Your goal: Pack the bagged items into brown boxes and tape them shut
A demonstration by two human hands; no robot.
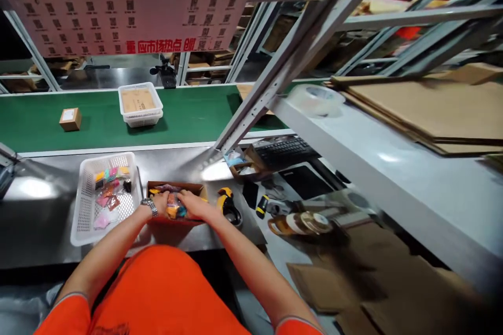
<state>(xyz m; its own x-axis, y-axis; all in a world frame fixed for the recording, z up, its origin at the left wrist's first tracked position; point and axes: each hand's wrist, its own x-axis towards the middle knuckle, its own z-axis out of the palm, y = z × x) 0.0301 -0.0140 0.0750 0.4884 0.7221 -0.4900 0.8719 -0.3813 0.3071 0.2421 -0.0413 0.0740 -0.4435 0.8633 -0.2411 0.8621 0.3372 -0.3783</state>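
Note:
An open cardboard box (pixel 199 188) stands on the metal bench in front of me, with small colourful plastic packets in it. My left hand (pixel 160 203), below a metal watch, reaches into its left side. From the right comes my right hand (pixel 192 204). Between them is a clear plastic packet (pixel 175 207) with orange and blue contents, and the fingers of both hands close against it. My fingertips are partly hidden in the box. Just left of the box is a white perforated basket (pixel 84 204) with several small bagged items (pixel 113 202).
Right of the box lies a yellow-and-black tape dispenser (pixel 228 204). Beyond the bench runs a green conveyor (pixel 188 115) carrying a small carton (pixel 70 119) and stacked white baskets (pixel 141 107). A slanting metal post (pixel 271 84) and a white shelf (pixel 377 167) stand at right, near a bottle (pixel 301 223).

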